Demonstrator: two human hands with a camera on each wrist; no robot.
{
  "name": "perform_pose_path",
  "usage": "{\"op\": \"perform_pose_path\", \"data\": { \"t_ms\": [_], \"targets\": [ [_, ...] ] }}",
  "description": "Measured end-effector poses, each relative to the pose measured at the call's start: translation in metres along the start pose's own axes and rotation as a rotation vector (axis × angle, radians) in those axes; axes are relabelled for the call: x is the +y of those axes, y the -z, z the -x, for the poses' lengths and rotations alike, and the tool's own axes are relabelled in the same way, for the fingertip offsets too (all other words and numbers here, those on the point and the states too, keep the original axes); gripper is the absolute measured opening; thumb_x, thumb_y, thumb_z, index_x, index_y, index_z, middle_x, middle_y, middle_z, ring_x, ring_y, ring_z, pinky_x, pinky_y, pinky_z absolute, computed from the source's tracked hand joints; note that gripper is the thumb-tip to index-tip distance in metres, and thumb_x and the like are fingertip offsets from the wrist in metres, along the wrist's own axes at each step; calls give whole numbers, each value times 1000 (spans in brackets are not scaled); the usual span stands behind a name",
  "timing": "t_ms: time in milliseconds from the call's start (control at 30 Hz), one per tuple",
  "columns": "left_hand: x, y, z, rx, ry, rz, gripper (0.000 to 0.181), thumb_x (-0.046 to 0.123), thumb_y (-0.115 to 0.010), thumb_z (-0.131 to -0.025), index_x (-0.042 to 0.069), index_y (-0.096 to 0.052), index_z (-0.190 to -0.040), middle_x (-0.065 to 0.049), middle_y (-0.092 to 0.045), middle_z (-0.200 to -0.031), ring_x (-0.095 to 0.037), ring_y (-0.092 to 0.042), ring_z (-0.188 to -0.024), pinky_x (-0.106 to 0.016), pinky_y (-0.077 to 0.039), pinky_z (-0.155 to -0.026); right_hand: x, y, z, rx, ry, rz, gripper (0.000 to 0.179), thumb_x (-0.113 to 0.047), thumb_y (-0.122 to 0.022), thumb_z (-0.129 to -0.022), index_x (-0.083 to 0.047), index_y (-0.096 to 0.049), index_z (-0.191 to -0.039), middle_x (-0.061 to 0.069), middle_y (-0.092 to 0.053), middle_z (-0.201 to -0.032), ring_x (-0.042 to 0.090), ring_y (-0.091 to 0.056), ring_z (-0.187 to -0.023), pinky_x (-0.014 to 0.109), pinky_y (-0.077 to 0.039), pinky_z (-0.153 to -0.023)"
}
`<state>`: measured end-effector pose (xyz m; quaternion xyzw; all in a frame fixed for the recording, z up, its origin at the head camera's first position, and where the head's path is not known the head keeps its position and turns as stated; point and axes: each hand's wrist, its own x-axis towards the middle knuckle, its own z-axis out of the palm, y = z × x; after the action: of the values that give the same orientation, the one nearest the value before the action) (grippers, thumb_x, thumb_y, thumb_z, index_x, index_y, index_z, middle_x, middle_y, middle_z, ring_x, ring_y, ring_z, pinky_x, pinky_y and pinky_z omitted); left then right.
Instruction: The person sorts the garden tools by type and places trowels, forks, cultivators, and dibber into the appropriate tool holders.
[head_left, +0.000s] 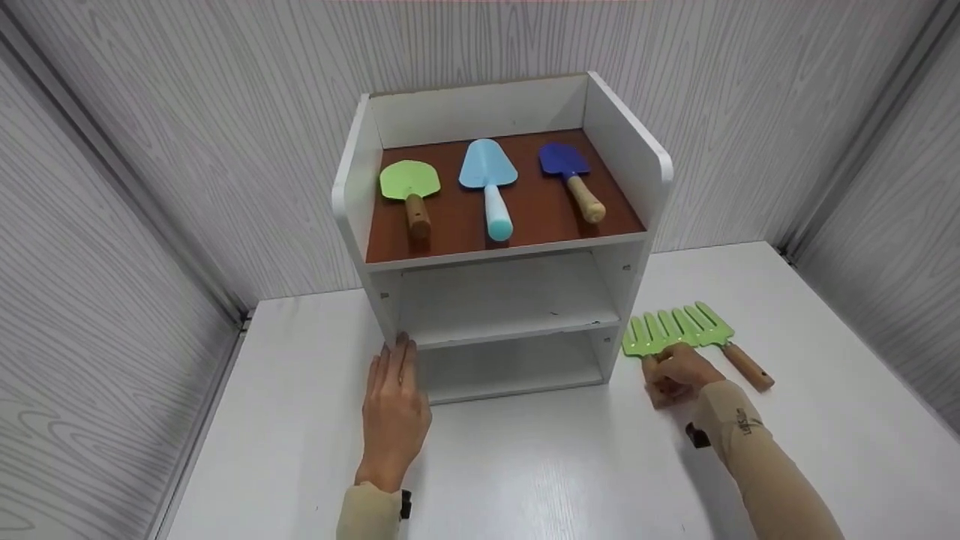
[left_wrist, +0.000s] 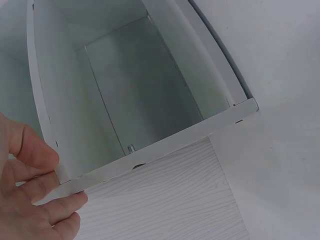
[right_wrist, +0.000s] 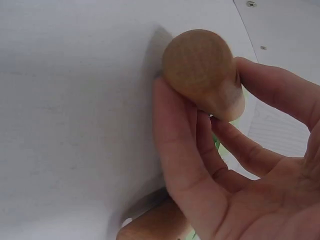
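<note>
My right hand [head_left: 681, 367] grips the wooden handle [right_wrist: 200, 62] of a green hand fork [head_left: 643, 336], with thumb and fingers round it near its butt end. Beside it a second green hand fork [head_left: 709, 324] lies on the table, its brown handle [head_left: 746, 366] slanting toward the right front. On the left, my left hand [head_left: 394, 405] rests against the lower side of a white shelf unit [head_left: 379, 304], its fingers straight in the head view. In the left wrist view, the thumb and fingers [left_wrist: 67, 207] touch the front edge of the side panel.
On the shelf's brown top lie a light green trowel [head_left: 409, 180], a light blue trowel [head_left: 487, 166] and a dark blue trowel [head_left: 564, 160]. Two white compartments open below. The white table [head_left: 525, 465] is bounded by grey wood-grain walls [head_left: 127, 217].
</note>
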<state>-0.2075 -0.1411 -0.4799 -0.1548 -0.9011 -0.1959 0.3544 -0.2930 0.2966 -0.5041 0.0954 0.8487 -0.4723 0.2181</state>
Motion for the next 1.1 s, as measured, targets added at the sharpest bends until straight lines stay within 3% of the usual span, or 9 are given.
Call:
{"op": "perform_pose_path", "data": {
  "t_ms": [133, 267, 500, 567, 733, 1100],
  "targets": [
    [0, 0, 0, -3, -1, 0, 59, -15, -70, -80, -16, -51, -137, -32, -51, -142, -53, -50, -127, -61, -39, -109, 3, 5, 1, -17, -3, -27, 46, -5, -66, -87, 15, -54, -126, 11, -64, -95, 20, -60, -79, 31, -52, -68],
    [0, 0, 0, -9, 2, 0, 58, -15, -68, -81, -16, -50, -137, -32, -50, -142, -53, -49, -128, -61, -39, -109, 9, 8, 0, -49, -18, -123, 49, -7, -65, -89, 13, -53, -133, 6, -65, -87, 17, -60, -74, 29, -52, -65],
    [0, 2, 0, -29, 20, 6, 54, -13, -62, -86, -16, -49, -138, -32, -50, -142, -53, -49, -128, -61, -38, -109, 22, 13, 0, -204, 29, -340, 63, 2, -59, -93, 15, -33, -149, 3, -67, -81, 11, -61, -68, 26, -55, -68],
    [-1, 2, 0, -36, 25, 0, 55, -12, -63, -85, -16, -49, -138, -32, -50, -142, -53, -49, -128, -60, -38, -110, 24, 14, 0, -222, 49, -365, 69, 4, -60, -92, 13, -28, -152, 5, -67, -91, 14, -62, -73, 27, -55, -70],
    [-2, 2, 1, -36, 31, -15, 56, -12, -64, -85, -16, -49, -138, -32, -50, -143, -52, -49, -128, -60, -38, -110, 26, 18, 2, -268, 88, -443, 73, 8, -62, -89, 7, -31, -155, 10, -61, -111, 19, -60, -83, 30, -53, -70],
    [1, 2, 0, -32, 11, -8, 58, -13, -66, -84, -16, -48, -139, -32, -49, -143, -52, -49, -129, -60, -38, -110, 33, 20, 5, -267, 122, -459, 76, 8, -60, -89, 8, -23, -156, 6, -66, -105, 17, -59, -88, 30, -52, -74]
  ]
}}
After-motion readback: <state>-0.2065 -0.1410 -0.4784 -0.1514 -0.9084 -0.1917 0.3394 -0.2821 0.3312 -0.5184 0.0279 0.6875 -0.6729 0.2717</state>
